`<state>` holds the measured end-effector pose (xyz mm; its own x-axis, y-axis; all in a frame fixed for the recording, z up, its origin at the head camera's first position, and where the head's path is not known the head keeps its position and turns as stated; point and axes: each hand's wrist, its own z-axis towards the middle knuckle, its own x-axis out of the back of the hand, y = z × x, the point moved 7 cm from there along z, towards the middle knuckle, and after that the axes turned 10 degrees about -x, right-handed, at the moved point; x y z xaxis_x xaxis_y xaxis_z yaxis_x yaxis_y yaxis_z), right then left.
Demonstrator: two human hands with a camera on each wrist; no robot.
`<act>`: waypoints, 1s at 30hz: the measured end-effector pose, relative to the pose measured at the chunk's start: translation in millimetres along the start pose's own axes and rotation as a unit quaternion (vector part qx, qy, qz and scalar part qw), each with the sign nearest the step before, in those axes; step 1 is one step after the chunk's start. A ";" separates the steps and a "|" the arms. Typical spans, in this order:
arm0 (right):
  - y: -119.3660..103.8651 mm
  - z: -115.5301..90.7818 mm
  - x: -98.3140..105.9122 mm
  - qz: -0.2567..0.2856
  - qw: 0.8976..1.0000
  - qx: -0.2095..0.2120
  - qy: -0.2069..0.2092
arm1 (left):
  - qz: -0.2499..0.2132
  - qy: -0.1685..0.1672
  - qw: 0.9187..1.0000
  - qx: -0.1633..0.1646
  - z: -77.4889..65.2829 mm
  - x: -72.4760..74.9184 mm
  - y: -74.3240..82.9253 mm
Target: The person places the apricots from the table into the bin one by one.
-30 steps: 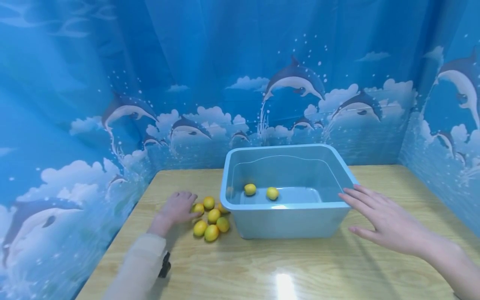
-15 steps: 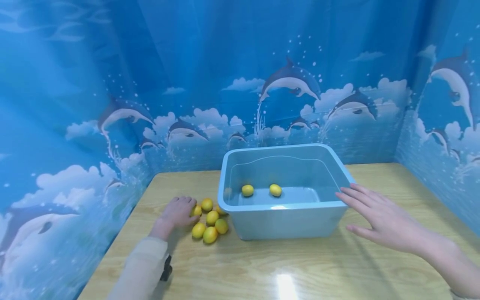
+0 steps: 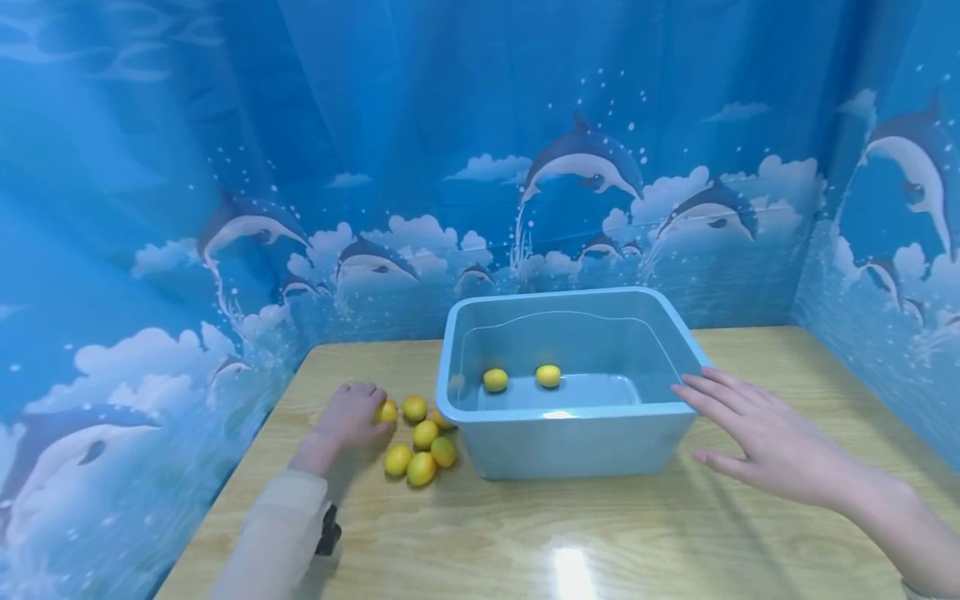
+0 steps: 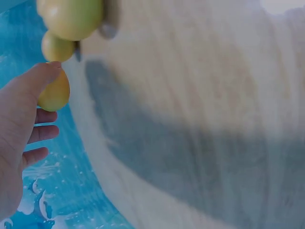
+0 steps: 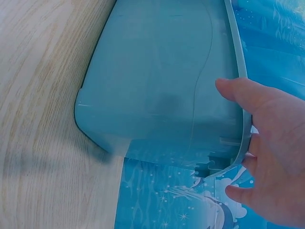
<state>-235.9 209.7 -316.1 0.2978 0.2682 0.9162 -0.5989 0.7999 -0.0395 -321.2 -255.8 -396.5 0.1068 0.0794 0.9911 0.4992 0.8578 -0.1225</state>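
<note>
My left hand (image 3: 352,417) pinches a lemon (image 3: 386,411) at the left edge of a small cluster on the table. In the left wrist view the thumb lies on this lemon (image 4: 55,91), with the other fingers beyond it. Several more yellow lemons (image 3: 425,434) sit close by, one of them greenish (image 3: 443,452). Two lemons lie inside the light blue plastic bin, one on the left (image 3: 495,381) and one near the middle (image 3: 548,376). My right hand (image 3: 772,442) has its fingers extended at the right rim of the bin (image 3: 585,442); whether they touch it I cannot tell.
The bin stands on a light wooden table (image 3: 525,542), right beside the loose lemons. A blue curtain (image 3: 420,125) with dolphins and clouds hangs behind the table and along its sides. A black strap (image 3: 328,531) shows at my left wrist.
My left hand has shifted slightly away and left with the lemon, apart from the others. The lemon in the middle of the bin has rolled a little. My right hand stays by the rim.
</note>
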 end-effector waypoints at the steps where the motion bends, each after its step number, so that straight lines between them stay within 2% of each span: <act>1: -0.2 0.2 0.1 0.000 1.000 0.001 0.000 | 0.000 0.004 1.000 0.002 -0.2 3.5 -1.2; 8: -1.0 0.2 0.0 0.000 1.000 0.004 -0.001 | 0.005 0.021 1.000 0.010 2.7 25.1 -8.1; 13: -1.0 0.0 1.1 0.002 1.000 0.010 0.004 | -0.002 0.028 0.999 0.016 9.0 37.6 -9.6; 18: -0.2 0.4 1.9 0.004 1.000 0.014 0.005 | -0.010 0.044 0.999 0.006 18.3 52.2 -7.2; 24: -0.3 0.7 2.2 -0.001 1.000 0.017 0.005 | 0.027 0.059 0.998 -0.018 30.4 71.7 -0.6; 30: -0.1 0.6 1.3 0.000 1.000 0.016 0.004 | 0.048 0.070 0.996 -0.027 36.7 90.1 5.5</act>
<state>-235.9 209.6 -314.7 0.3038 0.2728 0.9128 -0.6228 0.7819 -0.0264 -340.4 -225.3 -305.9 0.2739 0.0854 0.9580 0.5256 0.8209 -0.2234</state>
